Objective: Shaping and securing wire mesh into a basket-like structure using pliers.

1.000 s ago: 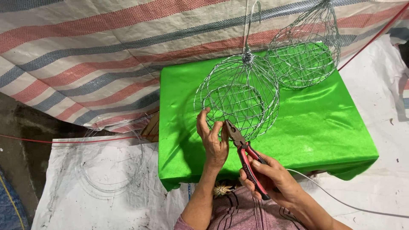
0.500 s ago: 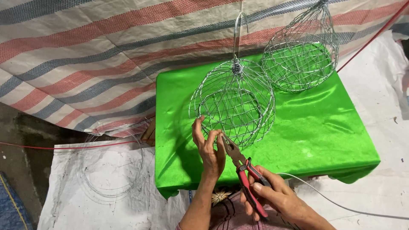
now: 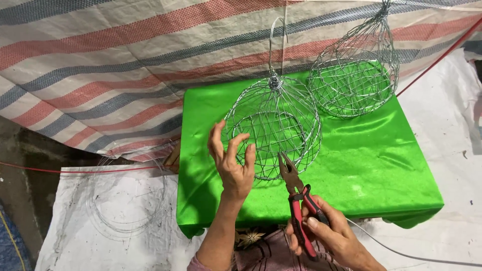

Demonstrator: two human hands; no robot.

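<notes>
A wire basket point(image 3: 273, 131) lies tilted on its side on a green cloth point(image 3: 371, 165) that covers a low table, its open mouth turned toward the near edge and a long wire loop rising from its twisted top. The left hand point(image 3: 232, 163) is raised just left of the basket with fingers spread and curled; the fingertips seem to touch the basket's near-left rim, though the thin wire makes that hard to be sure of. The right hand point(image 3: 329, 233), near and to the right, is wrapped around the red-and-black handles of a pair of pliers point(image 3: 298, 203). The pliers point far and slightly left, their tip close together and just at the basket's near rim.

A second basket point(image 3: 354, 80) sits at the far right of the cloth, apart from the first, its top reaching up out of view. A striped tarp point(image 3: 125, 65) hangs behind and to the left. On the white sheet point(image 3: 65, 236) at near left lies a coil of wire point(image 3: 128, 198). A red cord point(image 3: 60, 171) runs across the left side, and a loose grey wire point(image 3: 401, 251) trails over the ground at near right.
</notes>
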